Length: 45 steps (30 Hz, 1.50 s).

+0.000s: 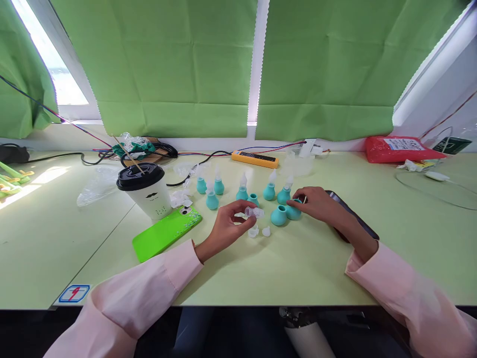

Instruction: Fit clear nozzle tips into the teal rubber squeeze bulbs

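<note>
My left hand (231,223) is closed around a small clear plastic nozzle piece (253,212), pinched between thumb and fingers above the table. Below it lie two small translucent plastic parts, a ring-like piece (253,231) and a cap-like piece (266,231). My right hand (315,203) has its fingertips closed at the top of an open teal rubber bulb (293,212). Another teal bulb with an open mouth (278,216) stands just left of that one. Several teal bulbs with clear pointed nozzles, such as one nasal aspirator (269,191), stand upright behind my hands.
Left of my hands are a white paper cup (152,199) with a black lid and a bright green phone (164,234). A dark phone (352,216) lies under my right wrist. Farther back sit a yellow-orange device (255,159), cables and a red package (402,149).
</note>
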Each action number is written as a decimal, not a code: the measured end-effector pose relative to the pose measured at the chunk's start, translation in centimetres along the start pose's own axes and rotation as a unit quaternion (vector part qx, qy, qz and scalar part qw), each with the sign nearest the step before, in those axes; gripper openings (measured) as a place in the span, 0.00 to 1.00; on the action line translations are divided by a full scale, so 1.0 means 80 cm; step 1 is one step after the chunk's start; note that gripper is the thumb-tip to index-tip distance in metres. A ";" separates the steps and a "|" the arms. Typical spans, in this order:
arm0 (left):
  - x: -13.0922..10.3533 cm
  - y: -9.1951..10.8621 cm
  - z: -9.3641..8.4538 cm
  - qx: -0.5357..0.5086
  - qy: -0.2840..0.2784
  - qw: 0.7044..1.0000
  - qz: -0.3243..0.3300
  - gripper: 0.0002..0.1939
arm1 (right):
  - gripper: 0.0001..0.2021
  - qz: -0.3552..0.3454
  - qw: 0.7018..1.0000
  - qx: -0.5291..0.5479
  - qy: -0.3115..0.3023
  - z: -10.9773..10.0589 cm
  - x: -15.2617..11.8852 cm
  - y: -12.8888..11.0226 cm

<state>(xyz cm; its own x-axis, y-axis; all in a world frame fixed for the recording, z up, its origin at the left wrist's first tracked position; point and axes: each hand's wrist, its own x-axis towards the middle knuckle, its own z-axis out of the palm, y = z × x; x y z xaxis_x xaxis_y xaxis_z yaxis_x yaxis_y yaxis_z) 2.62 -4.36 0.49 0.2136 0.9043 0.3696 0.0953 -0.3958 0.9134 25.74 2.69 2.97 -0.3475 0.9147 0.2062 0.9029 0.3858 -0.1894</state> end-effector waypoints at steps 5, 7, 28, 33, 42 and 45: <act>0.001 0.003 0.001 0.012 -0.010 1.000 -0.001 0.11 | 0.17 -0.004 0.999 -0.024 0.033 -0.003 -0.004 -0.007; 0.000 0.007 0.001 0.011 -0.012 1.000 -0.009 0.11 | 0.16 -0.005 0.989 -0.033 0.146 -0.007 -0.010 -0.015; -0.005 0.020 0.007 0.105 0.002 0.983 0.152 0.16 | 0.10 -0.182 0.875 0.402 0.199 0.036 -0.056 -0.090; -0.001 0.013 0.004 0.150 0.009 0.962 0.229 0.06 | 0.08 -0.237 0.883 0.351 0.201 0.032 -0.056 -0.087; 0.002 0.012 -0.004 0.159 -0.068 0.955 0.240 0.08 | 0.08 -0.233 0.872 0.407 0.140 0.030 -0.054 -0.081; 0.000 0.007 0.000 0.216 -0.018 0.926 0.309 0.09 | 0.08 -0.197 0.873 0.428 0.128 0.033 -0.053 -0.081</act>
<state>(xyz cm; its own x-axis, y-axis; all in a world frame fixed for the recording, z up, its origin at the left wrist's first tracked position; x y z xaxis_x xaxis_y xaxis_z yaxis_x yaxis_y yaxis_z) 2.69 -4.61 0.97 0.3880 0.4814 0.7859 0.3229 -0.8697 0.3733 20.70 -3.42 0.81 -0.4218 0.6768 0.6033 0.1683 0.7123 -0.6814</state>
